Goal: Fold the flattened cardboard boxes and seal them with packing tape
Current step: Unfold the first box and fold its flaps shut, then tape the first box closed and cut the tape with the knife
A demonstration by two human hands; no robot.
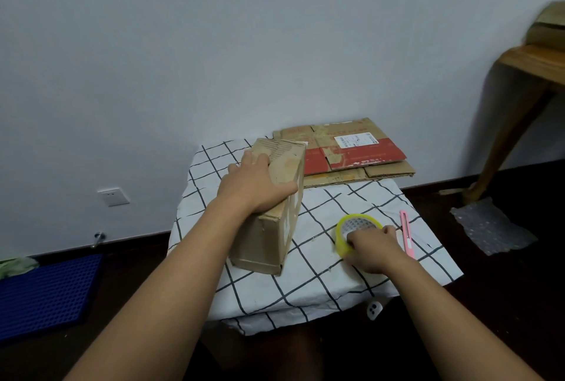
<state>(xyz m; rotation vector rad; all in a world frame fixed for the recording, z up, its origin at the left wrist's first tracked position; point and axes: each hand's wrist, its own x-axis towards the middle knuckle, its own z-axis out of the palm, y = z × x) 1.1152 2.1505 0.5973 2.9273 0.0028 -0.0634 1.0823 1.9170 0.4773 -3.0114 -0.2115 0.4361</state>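
Note:
A folded brown cardboard box point(276, 221) stands on the checked cloth of a small table point(324, 283). My left hand point(253, 185) grips its top, with the thumb over the right edge. To the right lies a yellow roll of packing tape point(356, 229) flat on the cloth. My right hand point(374, 250) holds its near rim, fingers curled over it. Several flattened cardboard boxes point(345, 151), one with a red band and a white label, are stacked at the back of the table.
A pink utility knife point(406, 234) lies just right of the tape. A sheet of bubble wrap point(489, 227) lies on the dark floor at right, below a wooden table point(526, 81). A blue plastic grid mat point(42, 295) lies at left.

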